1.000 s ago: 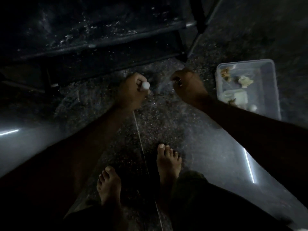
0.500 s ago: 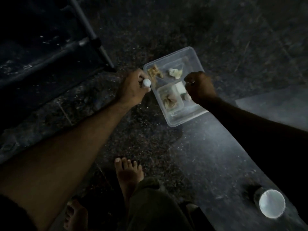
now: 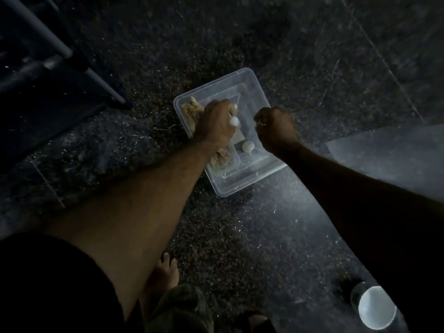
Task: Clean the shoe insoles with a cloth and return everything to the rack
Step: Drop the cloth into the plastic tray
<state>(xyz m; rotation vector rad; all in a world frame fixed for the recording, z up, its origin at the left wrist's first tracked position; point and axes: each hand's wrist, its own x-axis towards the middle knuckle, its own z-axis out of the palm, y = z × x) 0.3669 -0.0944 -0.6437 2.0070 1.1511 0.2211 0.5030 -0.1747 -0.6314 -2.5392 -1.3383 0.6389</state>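
Clear plastic box (image 3: 249, 181) set on dark speckled floor, crumpled beige cloths (image 3: 189, 109) seen inside; dark rack (image 3: 36, 75) at upper left.

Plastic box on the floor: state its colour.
The plastic box is clear and colourless; the head view shows it.

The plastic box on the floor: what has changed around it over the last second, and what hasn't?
Both hands moved from the floor in front of the rack to above the clear plastic box; the view swung that way too. The left hand still grips a small white-tipped object, and the right hand stays curled, its contents too dark to tell. The box's contents look unchanged.
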